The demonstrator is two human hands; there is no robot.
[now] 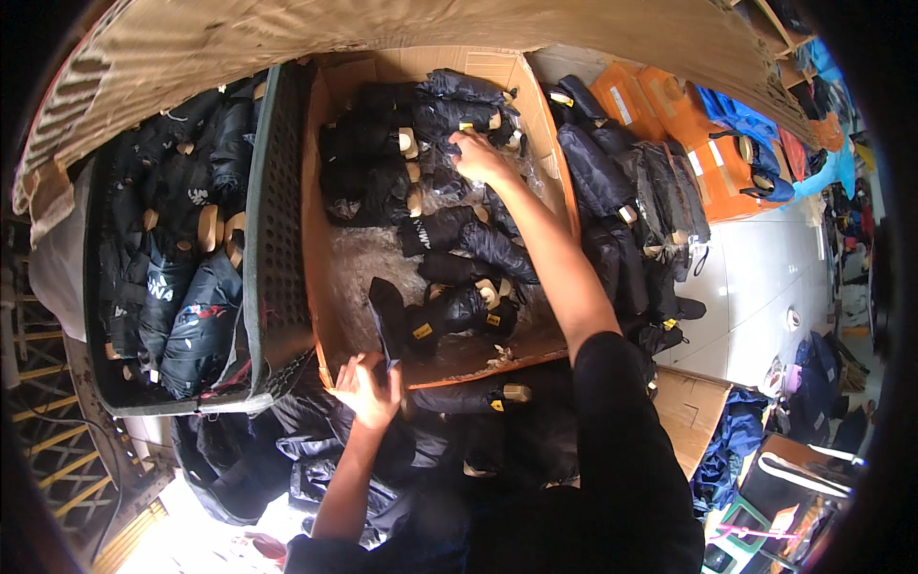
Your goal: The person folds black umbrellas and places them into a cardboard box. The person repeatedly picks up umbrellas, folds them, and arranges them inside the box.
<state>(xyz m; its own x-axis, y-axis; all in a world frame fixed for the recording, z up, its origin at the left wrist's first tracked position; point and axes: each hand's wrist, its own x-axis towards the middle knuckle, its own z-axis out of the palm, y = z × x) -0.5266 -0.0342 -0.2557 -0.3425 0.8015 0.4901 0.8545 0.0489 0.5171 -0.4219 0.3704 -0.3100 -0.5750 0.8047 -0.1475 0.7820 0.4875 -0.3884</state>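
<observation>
A cardboard box (562,191) in the middle holds several black folding umbrellas (497,251) with pale wooden handles and clear plastic wrap. My right hand (480,160) reaches into its far part, fingers curled down onto a black umbrella (442,177); the fingertips are partly hidden. At the box's near left corner, my left hand (368,390) is closed on the lower end of a narrow dark fabric sleeve (385,314), which stands up inside the box. Close to that sleeve lie umbrellas with small yellow tags (423,331).
A dark plastic crate (279,249) full of umbrellas stands left of the box. More black umbrellas (602,177) are piled to the right, before orange packages (660,120). Dark bags and umbrellas lie nearest me. A brown cardboard flap (382,27) overhangs the far side.
</observation>
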